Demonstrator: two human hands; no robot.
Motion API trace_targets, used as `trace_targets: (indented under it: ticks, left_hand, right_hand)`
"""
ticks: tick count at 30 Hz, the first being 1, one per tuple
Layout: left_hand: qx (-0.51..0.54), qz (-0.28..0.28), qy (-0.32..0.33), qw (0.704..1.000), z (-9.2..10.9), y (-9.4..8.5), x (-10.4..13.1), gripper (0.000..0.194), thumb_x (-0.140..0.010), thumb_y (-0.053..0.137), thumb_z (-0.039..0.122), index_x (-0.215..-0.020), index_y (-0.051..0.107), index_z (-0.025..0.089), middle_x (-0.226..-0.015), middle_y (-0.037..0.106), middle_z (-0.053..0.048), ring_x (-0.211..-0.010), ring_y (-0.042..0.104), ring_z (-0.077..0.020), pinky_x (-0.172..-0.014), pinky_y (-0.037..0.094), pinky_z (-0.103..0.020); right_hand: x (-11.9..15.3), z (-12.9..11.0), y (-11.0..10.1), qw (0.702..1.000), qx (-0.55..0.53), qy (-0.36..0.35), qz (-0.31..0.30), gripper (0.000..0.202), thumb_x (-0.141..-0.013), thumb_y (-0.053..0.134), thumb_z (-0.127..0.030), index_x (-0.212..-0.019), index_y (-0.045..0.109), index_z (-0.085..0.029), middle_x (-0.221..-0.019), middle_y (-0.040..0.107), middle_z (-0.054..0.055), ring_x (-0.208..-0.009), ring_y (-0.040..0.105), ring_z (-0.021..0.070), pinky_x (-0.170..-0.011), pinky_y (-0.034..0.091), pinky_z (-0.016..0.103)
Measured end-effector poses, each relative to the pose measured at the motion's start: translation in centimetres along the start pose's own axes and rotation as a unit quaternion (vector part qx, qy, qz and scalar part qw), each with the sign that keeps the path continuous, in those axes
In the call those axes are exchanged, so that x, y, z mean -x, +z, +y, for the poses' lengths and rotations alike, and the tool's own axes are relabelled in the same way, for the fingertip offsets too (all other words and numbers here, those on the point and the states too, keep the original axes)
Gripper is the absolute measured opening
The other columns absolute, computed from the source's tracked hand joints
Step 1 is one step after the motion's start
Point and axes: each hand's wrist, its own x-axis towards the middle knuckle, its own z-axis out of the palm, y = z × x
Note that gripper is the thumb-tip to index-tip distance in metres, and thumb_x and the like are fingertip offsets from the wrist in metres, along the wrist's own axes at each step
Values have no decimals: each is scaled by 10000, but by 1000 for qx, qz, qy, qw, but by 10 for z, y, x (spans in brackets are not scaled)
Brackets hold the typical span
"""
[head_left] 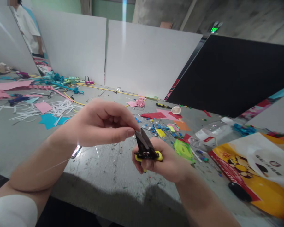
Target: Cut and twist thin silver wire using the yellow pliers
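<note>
My right hand (161,160) grips black scissors (145,146) with yellow handles, their blades pointing up and slightly left. Thumb and forefinger of my left hand (106,124) pinch together right at the blade tips; what they hold is too small to make out. A thin, pale strand (55,166) runs below my left wrist, and where it ends is unclear. Beneath both hands lies the scratched grey tabletop (109,179).
Blue clay bits with wires (156,128), a green packet (184,150), a plastic bottle (213,130) and a yellow bag (257,170) lie to the right. White paper strips (61,108) and turquoise paper (52,120) lie left. White panels (149,58) stand behind; a person (29,28) is at far left.
</note>
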Motion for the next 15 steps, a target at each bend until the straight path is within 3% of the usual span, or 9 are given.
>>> trace_targets:
  ticks: [4, 8, 11, 15]
  left_hand:
    - [-7, 13, 5, 1000, 1, 0, 0, 307, -1018, 1122, 451, -997, 939, 206, -676, 711, -24, -559, 639, -155, -464, 496, -234]
    - [-13, 28, -7, 1000, 1, 2, 0, 296, -1021, 1112, 430, -972, 950, 186, -677, 706, -21, -563, 625, -141, -453, 443, -217]
    - [-23, 52, -20, 998, 0, 5, 2, 298, -1034, 1101, 441, -984, 958, 185, -671, 694, -8, -546, 593, -125, -441, 406, -210]
    - [-35, 89, -22, 995, 0, 11, 4, 287, -1049, 1091, 438, -987, 950, 195, -706, 718, -9, -563, 605, -126, -457, 422, -221]
  right_hand:
    - [-2, -4, 0, 999, 29, -23, 8, 194, -1011, 980, -397, -974, 851, -257, -814, 769, 7, -659, 670, 169, -608, 561, 280]
    - [-3, -11, 2, 997, 71, -23, 36, 200, -1023, 958, -371, -960, 820, -241, -799, 762, 5, -663, 668, 163, -641, 575, 277]
    - [-5, -14, 4, 993, 100, -9, 61, 312, -1029, 990, -469, -930, 802, -241, -780, 760, 12, -664, 671, 177, -649, 579, 296]
    - [-6, -12, 5, 983, 158, -1, 98, 521, -1064, 967, -710, -911, 768, -254, -767, 744, 14, -669, 670, 197, -637, 551, 315]
